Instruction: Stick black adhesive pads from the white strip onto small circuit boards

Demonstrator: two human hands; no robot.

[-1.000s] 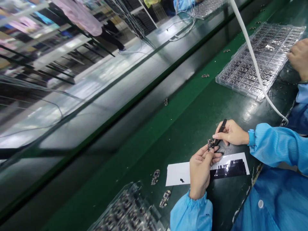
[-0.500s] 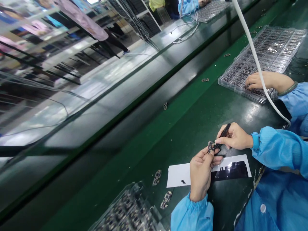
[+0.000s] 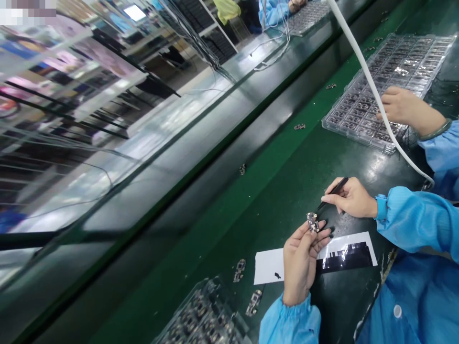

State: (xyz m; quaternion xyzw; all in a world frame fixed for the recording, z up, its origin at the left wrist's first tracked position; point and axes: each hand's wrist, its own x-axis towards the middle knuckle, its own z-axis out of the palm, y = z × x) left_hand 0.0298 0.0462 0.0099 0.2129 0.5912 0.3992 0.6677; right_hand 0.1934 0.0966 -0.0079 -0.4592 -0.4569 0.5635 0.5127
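In the lower right of the frame the left hand (image 3: 300, 260) pinched a small dark circuit board (image 3: 312, 222) between its fingertips, the board's long axis standing roughly up the frame above a white backing sheet with a black strip of labels (image 3: 344, 255) on the green tabletop (image 3: 251, 205). Just right of it, the right hand (image 3: 353, 198) was closed on a thin black tweezer tool (image 3: 332, 193), slanting from upper right with its tip down-left toward the board. A clear plastic tray of small boards (image 3: 362, 112) lay at upper right under a co-worker's hand (image 3: 403, 106); a second clear tray of parts (image 3: 201, 317) sat at the bottom edge.
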